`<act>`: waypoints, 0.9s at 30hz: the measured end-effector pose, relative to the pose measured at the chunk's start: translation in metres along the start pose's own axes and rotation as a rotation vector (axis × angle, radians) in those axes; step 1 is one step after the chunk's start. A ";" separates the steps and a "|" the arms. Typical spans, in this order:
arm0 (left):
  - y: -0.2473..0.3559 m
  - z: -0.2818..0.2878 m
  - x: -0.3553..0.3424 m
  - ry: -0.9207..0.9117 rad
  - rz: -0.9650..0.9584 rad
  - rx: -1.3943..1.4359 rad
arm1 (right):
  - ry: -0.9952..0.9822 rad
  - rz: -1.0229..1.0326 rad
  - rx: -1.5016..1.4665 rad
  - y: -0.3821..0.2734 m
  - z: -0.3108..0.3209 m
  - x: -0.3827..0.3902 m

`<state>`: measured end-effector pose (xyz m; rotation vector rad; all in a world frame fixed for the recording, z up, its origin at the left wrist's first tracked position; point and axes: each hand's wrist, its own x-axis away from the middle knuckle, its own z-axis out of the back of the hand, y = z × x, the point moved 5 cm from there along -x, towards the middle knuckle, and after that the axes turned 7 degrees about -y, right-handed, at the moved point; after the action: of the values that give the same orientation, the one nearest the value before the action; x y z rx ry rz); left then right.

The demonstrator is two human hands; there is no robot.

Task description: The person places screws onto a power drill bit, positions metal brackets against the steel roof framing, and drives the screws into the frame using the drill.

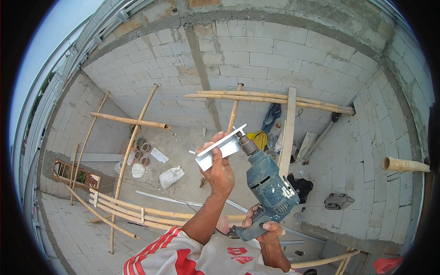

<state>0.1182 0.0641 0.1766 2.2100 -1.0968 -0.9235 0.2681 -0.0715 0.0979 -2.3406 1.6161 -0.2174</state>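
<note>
In the middle of the view my left hand (219, 170) is closed around a short, shiny metal channel piece (228, 147), which is tilted up to the right. My right hand (266, 225) wraps round the handle of a worn blue-green power drill (270, 185) with pale paint spots. The drill points up and left. Its chuck (249, 145) sits close to the upper right end of the channel piece, and the bit appears to touch the metal there. A dark cord leaves the base of the handle.
Bamboo poles (270, 97) and a wooden plank (288, 133) form scaffolding around me, with more poles (137, 211) at lower left. Far below on the concrete floor lie a white sack (172, 177), buckets (144, 160), metal strips (167, 198) and a yellow bag (259, 139). Block walls (256, 50) surround everything.
</note>
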 end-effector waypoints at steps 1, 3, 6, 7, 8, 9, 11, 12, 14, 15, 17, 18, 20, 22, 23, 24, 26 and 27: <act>0.000 0.000 0.001 0.000 -0.011 -0.005 | -0.002 0.008 -0.008 -0.001 -0.002 -0.001; 0.001 -0.001 0.001 -0.002 -0.025 -0.007 | -0.061 0.043 -0.026 -0.002 -0.002 -0.002; 0.004 -0.006 -0.001 -0.021 -0.041 -0.002 | -0.139 0.082 -0.029 -0.007 -0.004 -0.003; 0.006 -0.008 -0.002 -0.028 -0.051 0.003 | -0.155 0.088 -0.014 -0.008 -0.006 -0.002; 0.007 -0.010 -0.002 -0.035 -0.060 0.008 | -0.157 0.089 -0.012 -0.008 -0.006 -0.002; 0.007 -0.010 -0.003 -0.036 -0.062 0.010 | -0.161 0.089 -0.009 -0.008 -0.008 -0.002; 0.007 -0.010 -0.004 -0.048 -0.069 0.031 | -0.171 0.087 -0.003 -0.009 -0.011 -0.002; 0.008 -0.011 -0.004 -0.048 -0.073 0.033 | -0.105 0.064 0.026 -0.008 -0.010 0.000; 0.010 -0.013 -0.005 -0.028 -0.056 0.058 | -0.043 0.042 0.057 -0.008 -0.008 0.001; 0.010 -0.013 -0.005 -0.028 -0.060 0.060 | -0.056 0.041 0.048 -0.009 -0.008 0.000; 0.011 -0.014 -0.005 -0.038 -0.068 0.073 | -0.072 0.039 0.039 -0.009 -0.009 0.000; 0.012 -0.013 -0.005 -0.037 -0.072 0.073 | -0.076 0.040 0.037 -0.009 -0.009 0.000; 0.011 -0.011 -0.006 -0.042 -0.066 0.075 | -0.083 0.042 0.036 -0.009 -0.009 -0.001; 0.010 -0.011 -0.007 -0.042 -0.068 0.065 | -0.083 0.041 0.029 -0.009 -0.007 -0.001; 0.010 -0.011 -0.007 -0.043 -0.067 0.053 | -0.084 0.040 0.030 -0.009 -0.007 -0.001; 0.011 -0.011 -0.007 -0.042 -0.069 0.054 | -0.089 0.046 0.039 -0.009 -0.007 0.000; 0.013 -0.012 -0.008 -0.054 -0.070 0.034 | -0.095 0.051 0.049 -0.010 -0.006 0.000; 0.014 -0.012 -0.009 -0.053 -0.071 0.034 | -0.092 0.050 0.054 -0.009 -0.006 0.002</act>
<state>0.1166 0.0651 0.1974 2.2767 -1.0720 -1.0062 0.2753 -0.0710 0.1062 -2.2335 1.6027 -0.1395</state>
